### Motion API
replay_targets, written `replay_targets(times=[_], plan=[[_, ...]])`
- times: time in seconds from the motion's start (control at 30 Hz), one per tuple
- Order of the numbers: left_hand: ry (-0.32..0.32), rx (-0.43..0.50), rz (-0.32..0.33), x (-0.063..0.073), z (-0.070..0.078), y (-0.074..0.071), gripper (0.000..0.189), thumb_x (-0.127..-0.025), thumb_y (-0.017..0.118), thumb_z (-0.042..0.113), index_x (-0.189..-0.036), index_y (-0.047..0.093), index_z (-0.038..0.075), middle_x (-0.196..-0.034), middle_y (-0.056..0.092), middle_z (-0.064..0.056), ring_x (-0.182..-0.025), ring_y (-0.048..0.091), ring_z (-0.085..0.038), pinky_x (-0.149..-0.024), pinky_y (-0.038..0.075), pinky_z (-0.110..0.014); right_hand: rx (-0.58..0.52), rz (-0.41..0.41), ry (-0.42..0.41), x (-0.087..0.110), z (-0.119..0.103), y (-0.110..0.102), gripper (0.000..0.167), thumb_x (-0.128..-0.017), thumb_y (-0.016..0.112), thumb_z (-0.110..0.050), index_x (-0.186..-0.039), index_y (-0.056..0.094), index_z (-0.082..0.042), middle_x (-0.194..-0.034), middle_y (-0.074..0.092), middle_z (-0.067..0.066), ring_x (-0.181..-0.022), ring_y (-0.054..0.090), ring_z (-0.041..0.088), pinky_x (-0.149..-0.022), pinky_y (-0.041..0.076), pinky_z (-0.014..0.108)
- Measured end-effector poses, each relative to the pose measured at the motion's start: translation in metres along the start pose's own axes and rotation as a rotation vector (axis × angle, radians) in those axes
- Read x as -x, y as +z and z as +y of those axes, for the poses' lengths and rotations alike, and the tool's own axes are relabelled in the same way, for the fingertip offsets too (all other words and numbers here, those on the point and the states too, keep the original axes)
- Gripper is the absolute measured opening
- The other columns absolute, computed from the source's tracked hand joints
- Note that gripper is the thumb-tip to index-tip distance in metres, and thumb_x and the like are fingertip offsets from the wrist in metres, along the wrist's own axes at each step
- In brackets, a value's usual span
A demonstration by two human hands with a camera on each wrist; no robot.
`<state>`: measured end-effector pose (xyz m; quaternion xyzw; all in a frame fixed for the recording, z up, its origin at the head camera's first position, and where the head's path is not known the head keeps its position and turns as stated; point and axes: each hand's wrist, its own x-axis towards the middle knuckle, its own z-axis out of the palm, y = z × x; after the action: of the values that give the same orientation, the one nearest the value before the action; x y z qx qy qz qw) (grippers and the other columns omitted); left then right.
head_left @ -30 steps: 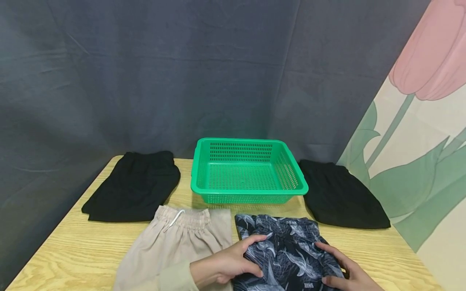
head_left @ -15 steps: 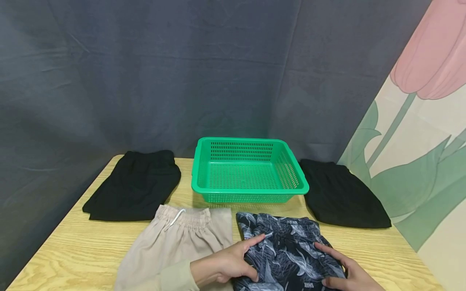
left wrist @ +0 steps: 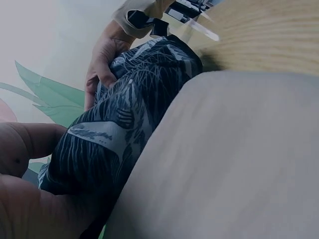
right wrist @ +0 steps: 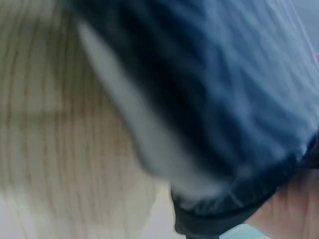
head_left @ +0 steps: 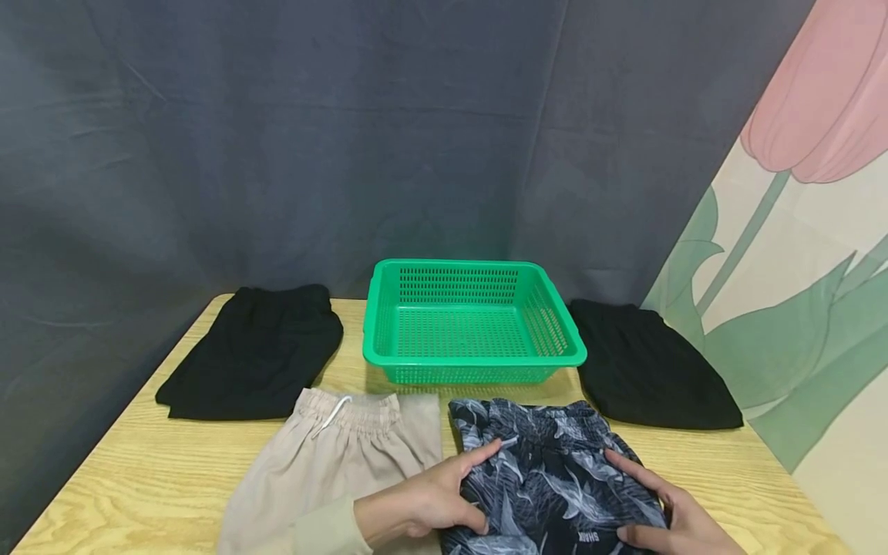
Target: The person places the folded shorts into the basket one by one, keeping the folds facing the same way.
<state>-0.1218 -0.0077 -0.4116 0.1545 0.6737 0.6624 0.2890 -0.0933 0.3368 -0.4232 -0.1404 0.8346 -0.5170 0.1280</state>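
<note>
Dark shorts [head_left: 548, 470] with a grey-white shark print lie at the front of the table in the head view, waistband toward the basket. My left hand [head_left: 440, 499] holds their left side, thumb and index finger spread over the cloth. At the opposite side my right hand [head_left: 680, 516] grips them, its other fingers hidden under the fabric. In the left wrist view the shorts [left wrist: 124, 109] bulge up between both hands. A blurred fold of the shorts [right wrist: 224, 99] fills much of the right wrist view.
Beige drawstring shorts [head_left: 333, 455] lie just left, partly under my left forearm. A green plastic basket [head_left: 472, 374] stands behind, with folded black garments at its left [head_left: 257, 354] and right [head_left: 652, 366]. A dark curtain [head_left: 277, 154] hangs behind the wooden table [head_left: 104, 493].
The printed shorts have shifted slightly under my hands, and their lettering has tilted a little. My right hand has moved slightly right; the left thumb has slid slightly left. Other garments and the basket stay put.
</note>
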Motion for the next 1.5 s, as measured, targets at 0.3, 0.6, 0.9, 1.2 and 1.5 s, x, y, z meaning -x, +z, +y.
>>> replay_targets(times=[0.3,0.6,0.9,1.2,1.5], plan=[[0.048,-0.037,-0.025,0.008,0.006,-0.004,0.102,-0.065,0.069,-0.021,-0.15,0.038,0.024,-0.154,0.026,-0.013,-0.127,0.035,-0.025,-0.076,0.05,-0.026,-0.057,0.052,0.033,0.004,-0.012,0.003,0.076,-0.085,0.069,0.0,-0.151,0.034,-0.01,-0.143,0.034,0.003,-0.109,0.053,0.001,-0.081,0.051,0.027],[0.081,-0.103,0.007,0.015,0.01,-0.004,0.102,-0.064,0.073,-0.015,-0.148,0.04,0.032,-0.153,0.03,-0.008,-0.138,0.022,-0.027,-0.106,0.028,-0.048,-0.192,-0.031,-0.118,0.008,-0.014,0.002,0.077,-0.086,0.061,0.011,-0.151,0.035,-0.02,-0.126,0.049,-0.022,-0.096,0.063,0.018,-0.075,0.056,0.036],[0.197,-0.02,0.007,0.016,0.008,-0.009,0.096,-0.063,0.072,-0.017,-0.144,0.045,0.027,-0.129,0.052,0.0,-0.111,0.05,-0.015,-0.092,0.039,-0.025,-0.126,0.049,-0.072,0.009,-0.02,0.002,0.079,-0.083,0.068,0.008,-0.15,0.034,-0.016,-0.128,0.041,-0.024,-0.097,0.062,0.016,-0.075,0.055,0.034],[0.212,-0.083,0.01,0.021,0.014,-0.014,0.094,-0.064,0.075,-0.013,-0.142,0.046,0.031,-0.138,0.043,0.001,-0.117,0.044,-0.017,-0.094,0.039,-0.029,-0.034,0.13,-0.141,0.009,-0.031,0.007,0.079,-0.077,0.072,0.01,-0.146,0.037,-0.005,-0.134,0.039,-0.022,-0.099,0.061,0.011,-0.075,0.055,0.031],[0.25,-0.073,-0.016,0.025,0.025,-0.016,0.093,-0.067,0.074,-0.009,-0.143,0.044,0.033,-0.141,0.041,0.001,-0.12,0.043,-0.017,-0.098,0.036,-0.028,0.117,0.23,-0.106,0.007,-0.047,0.005,0.08,-0.075,0.078,-0.001,-0.145,0.041,-0.012,-0.139,0.038,-0.018,-0.108,0.053,0.0,-0.076,0.051,0.025]])
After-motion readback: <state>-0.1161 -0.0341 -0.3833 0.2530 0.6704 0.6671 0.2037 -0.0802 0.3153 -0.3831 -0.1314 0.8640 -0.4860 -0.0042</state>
